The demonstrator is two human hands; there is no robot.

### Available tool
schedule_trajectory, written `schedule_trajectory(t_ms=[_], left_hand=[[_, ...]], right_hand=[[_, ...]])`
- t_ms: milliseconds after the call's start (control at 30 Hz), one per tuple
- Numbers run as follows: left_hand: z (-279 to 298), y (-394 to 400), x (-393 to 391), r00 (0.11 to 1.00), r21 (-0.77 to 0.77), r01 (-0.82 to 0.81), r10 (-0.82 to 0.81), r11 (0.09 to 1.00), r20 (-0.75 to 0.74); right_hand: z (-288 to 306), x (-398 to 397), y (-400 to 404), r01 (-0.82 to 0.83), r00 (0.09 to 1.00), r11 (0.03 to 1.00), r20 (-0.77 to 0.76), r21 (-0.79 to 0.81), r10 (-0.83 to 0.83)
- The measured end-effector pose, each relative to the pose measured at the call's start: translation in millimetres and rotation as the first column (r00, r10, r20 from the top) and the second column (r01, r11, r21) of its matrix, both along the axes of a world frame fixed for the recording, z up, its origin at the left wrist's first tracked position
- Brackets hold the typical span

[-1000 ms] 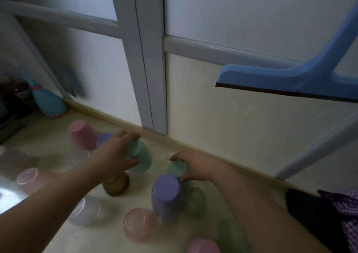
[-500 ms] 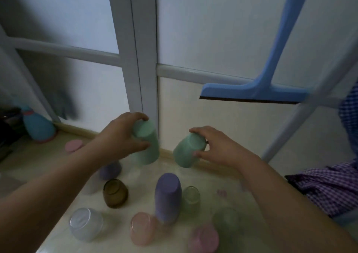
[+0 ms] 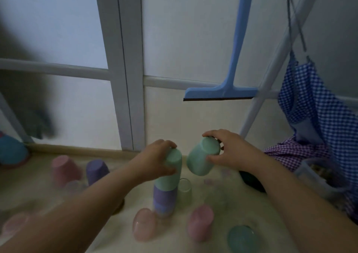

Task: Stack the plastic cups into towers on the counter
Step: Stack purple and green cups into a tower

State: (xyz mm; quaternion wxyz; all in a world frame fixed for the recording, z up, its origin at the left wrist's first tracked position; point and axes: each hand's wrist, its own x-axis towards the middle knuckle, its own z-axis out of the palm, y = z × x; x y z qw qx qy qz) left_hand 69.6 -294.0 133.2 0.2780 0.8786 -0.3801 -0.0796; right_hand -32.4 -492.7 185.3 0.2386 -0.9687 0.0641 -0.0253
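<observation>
Your left hand (image 3: 155, 162) clamps a mint cup (image 3: 170, 172) upside down atop the purple cup (image 3: 164, 200) on the counter (image 3: 213, 204), steadying the tower. Your right hand (image 3: 230, 150) grips a second mint cup (image 3: 201, 158), tilted just beside it, seemingly ready to cap the stack.

The setting is a domestic utility or balcony area of a home. Indicators: frosted sliding doors with a grey frame (image 3: 124, 65) at the far side; a blue squeegee (image 3: 230, 74) hanging at right; checked cloth (image 3: 310, 105) draped over a white drying rack (image 3: 271, 67); coloured plastic cups (image 3: 166, 177) on the pale counter (image 3: 213, 198).
</observation>
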Motion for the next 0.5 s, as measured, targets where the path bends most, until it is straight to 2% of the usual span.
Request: schedule_trajectory(t_ms=[100,200,367,500], left_hand=[[-19.9,4.8,-5.6,1.000,0.025,0.022,-0.022,0.999,-0.013],[-29.4,6.7,-8.6,1.000,-0.034,0.015,-0.016,0.999,-0.027],[-19.3,25.0,-6.0,0.999,-0.057,0.035,-0.037,0.998,-0.039],[-2.7,56.7,5.7,0.999,-0.113,-0.006,0.011,0.994,0.038]], right_hand=[[-3.2,-7.0,6.5,0.039,0.999,0.999,0.008,0.004,-0.039],[-6.1,-11.2,14.6,0.062,0.998,0.998,0.016,0.018,-0.063],[3.9,-13.2,28.8,0.062,0.996,0.998,0.067,-0.008,-0.062],[33.4,-3.2,44.4,0.073,0.983,0.997,0.169,-0.019,-0.069]])
